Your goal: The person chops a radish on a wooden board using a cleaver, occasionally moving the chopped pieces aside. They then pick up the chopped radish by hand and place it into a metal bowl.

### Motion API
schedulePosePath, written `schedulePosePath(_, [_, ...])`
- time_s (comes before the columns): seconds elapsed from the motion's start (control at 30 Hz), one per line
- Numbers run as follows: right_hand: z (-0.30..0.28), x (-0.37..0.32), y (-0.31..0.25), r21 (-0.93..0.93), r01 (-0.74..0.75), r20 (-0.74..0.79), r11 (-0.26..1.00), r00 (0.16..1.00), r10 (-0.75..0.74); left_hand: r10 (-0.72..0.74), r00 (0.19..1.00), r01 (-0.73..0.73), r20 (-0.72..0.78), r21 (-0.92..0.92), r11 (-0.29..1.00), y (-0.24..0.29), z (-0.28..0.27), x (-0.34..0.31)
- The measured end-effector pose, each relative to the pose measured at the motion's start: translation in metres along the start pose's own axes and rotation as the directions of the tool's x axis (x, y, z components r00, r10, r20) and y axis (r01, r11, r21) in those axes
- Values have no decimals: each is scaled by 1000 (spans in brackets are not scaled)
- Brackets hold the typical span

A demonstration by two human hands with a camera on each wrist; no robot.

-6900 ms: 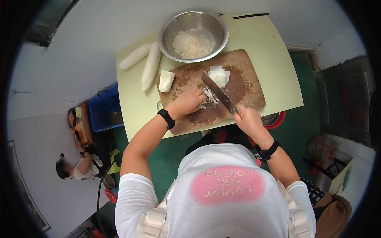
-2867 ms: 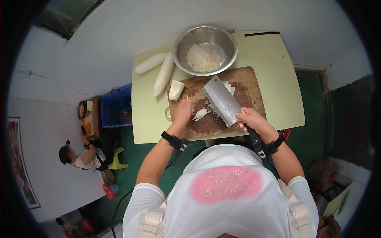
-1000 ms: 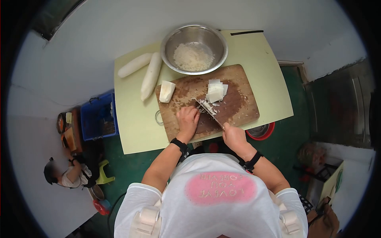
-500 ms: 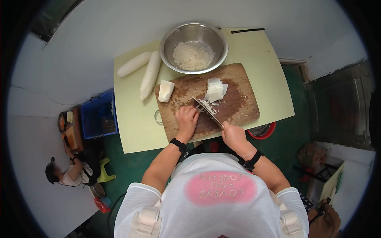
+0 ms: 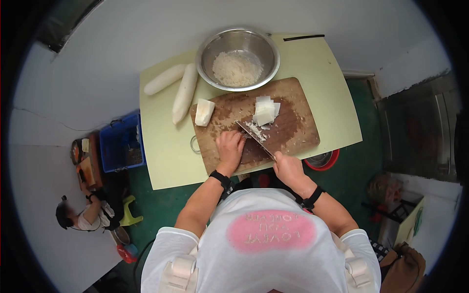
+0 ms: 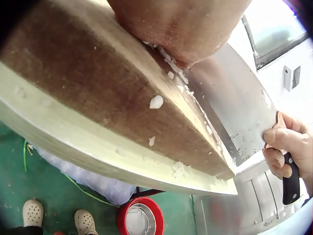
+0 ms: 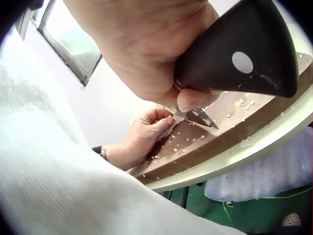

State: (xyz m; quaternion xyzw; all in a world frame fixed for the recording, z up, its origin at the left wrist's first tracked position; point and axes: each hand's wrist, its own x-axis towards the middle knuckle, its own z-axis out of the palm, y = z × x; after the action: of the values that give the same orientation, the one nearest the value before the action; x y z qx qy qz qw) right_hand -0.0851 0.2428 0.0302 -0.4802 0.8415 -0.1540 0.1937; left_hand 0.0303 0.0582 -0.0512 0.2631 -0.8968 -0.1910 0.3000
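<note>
My left hand (image 5: 229,146) is on the wooden cutting board (image 5: 298,132), its curled fingers holding white radish strips (image 7: 168,131) that they mostly cover. Right beside those fingertips stands the blade of a cleaver (image 6: 234,93), upright on its edge. My right hand (image 5: 288,168) grips the cleaver by its black handle (image 7: 239,54). Finely chopped radish (image 5: 255,131) lies along the blade's far side. Farther back on the board is a stack of thin radish slices (image 5: 265,111). A thick radish chunk (image 5: 204,112) sits at the board's left edge.
Behind the board stands a steel bowl (image 5: 275,63) with chopped white radish (image 5: 237,68) inside. Two whole radishes (image 5: 185,94) lie on the pale table (image 5: 168,161) at left. A red basin (image 5: 330,163) is below the table's right side. Another person (image 5: 90,212) sits far left.
About three seconds ago the cleaver was tilted flat and my left hand was off the strips. Now the blade is on edge beside my left fingers. Over the last second both hands barely shift.
</note>
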Motion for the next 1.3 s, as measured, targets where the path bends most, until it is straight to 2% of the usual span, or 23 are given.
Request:
schedulePosePath(0.17, [-2,-2,-3,16,-3,1,1000,1000,3,-63,998,62,-18,-19,998,2,2,-3])
schedulePosePath(0.27, [-3,0,-2,13,9,0,1000,1000,-9,-49,998,50,37,-12,999,0,-1,-2])
schedulePosePath(0.37, [-1,-2,-4,26,0,3,1000,1000,0,-14,1000,13,-21,-39,999,1,0,-1])
schedulePosePath(0.93, [3,-5,0,46,51,-75,998,996,-48,-25,999,25,26,0,1000,-1,4,-1])
schedulePosePath(1.03, [0,-7,-3,68,14,-64,998,998,-9,-19,999,19,26,9,1000,0,1,-3])
schedulePosePath(1.2, [6,-6,5,64,36,-54,997,998,-33,-10,999,9,52,28,1000,2,-2,-2])
schedulePosePath(1.27, [5,-7,3,63,34,-43,997,999,-31,-17,1000,16,-3,-84,996,11,-12,2])
schedulePosePath(1.3, [5,-6,4,58,27,-36,998,999,-25,-18,1000,18,-3,-82,996,10,-12,1])
